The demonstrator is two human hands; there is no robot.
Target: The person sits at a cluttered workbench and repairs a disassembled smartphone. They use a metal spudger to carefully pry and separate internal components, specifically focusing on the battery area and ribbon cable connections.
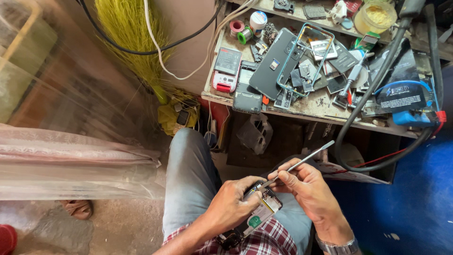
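The opened phone [257, 215] is half covered by the left hand [231, 205]. The spudger [297, 165] tip is hidden behind fingers. The left side is blurred; the sandal [78, 208] is smeared.

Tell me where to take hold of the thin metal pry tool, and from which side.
Grip the metal pry tool along its bare middle shaft, coming from the upper right. Its lower tip is at the opened phone and pinched by the right hand, while the flat upper end sticks out free toward the workbench.
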